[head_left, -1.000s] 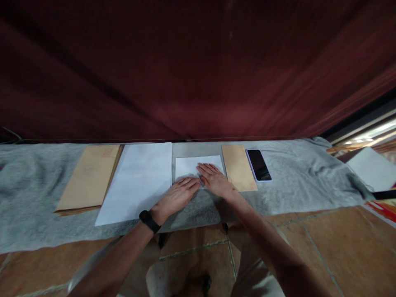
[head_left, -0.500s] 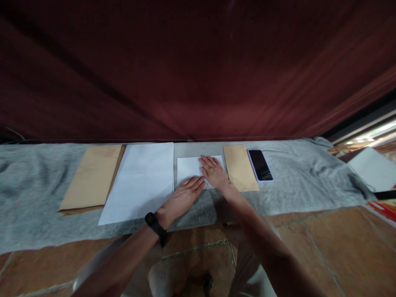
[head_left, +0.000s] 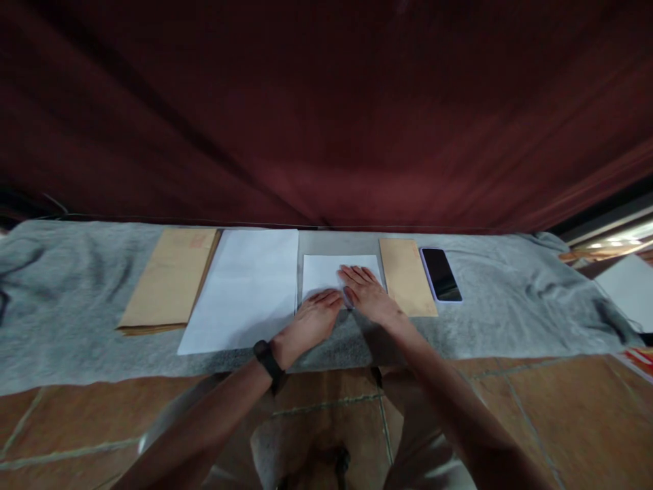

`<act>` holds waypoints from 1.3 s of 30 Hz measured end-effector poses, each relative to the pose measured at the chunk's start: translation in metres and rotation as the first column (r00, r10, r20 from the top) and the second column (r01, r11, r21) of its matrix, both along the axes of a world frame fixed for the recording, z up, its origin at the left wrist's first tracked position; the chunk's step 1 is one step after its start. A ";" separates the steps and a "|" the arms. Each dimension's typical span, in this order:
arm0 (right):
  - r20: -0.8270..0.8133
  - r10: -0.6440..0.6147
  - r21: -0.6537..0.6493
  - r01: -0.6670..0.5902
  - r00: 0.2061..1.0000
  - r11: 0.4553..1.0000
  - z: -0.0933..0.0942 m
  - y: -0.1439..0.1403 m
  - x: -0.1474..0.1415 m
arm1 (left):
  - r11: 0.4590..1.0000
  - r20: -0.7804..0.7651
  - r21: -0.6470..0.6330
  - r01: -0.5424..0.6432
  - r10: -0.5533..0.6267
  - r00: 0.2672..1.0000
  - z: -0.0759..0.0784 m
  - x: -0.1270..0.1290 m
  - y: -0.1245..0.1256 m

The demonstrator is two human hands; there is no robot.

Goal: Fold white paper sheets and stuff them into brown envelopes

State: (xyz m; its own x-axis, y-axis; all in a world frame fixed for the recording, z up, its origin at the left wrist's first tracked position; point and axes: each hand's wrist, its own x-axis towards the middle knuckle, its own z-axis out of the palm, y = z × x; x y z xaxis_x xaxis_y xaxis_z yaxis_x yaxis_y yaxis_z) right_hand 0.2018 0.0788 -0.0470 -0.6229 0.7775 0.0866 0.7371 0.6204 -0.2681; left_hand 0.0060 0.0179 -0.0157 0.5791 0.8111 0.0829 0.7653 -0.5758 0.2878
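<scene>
A small white sheet of paper, apparently folded, lies flat on the grey cloth in front of me. My right hand rests on its right half, palm down with fingers stretched out. Close beside it, my left hand lies over the paper's near edge, fingers extended and slightly bent, a dark watch on the wrist. The fingertips of both hands nearly meet. Left of the small paper is a stack of large white sheets. To its right lies a single brown envelope, close to my right wrist.
A stack of brown envelopes sits at the far left. A phone lies right of the single envelope. Grey cloth covers the long surface, with a dark red drape behind it and a tiled floor below.
My right hand has slid a little toward me on the paper, and the left hand's fingers have bent slightly. The whole view has shifted slightly.
</scene>
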 end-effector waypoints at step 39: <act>0.058 0.137 -0.068 -0.133 0.989 0.989 0.021 -0.029 0.038 | 0.985 -0.064 -0.003 -0.171 0.171 0.983 -0.019 0.012 0.005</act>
State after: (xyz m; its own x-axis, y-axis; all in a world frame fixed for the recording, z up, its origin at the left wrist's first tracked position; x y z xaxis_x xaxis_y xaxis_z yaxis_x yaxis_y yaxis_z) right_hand 0.2402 0.0495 -0.0260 -0.7252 0.6885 -0.0030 0.6642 0.6985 -0.2664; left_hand 0.0184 0.0228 -0.0351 0.4357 0.8990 0.0436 0.8690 -0.4328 0.2401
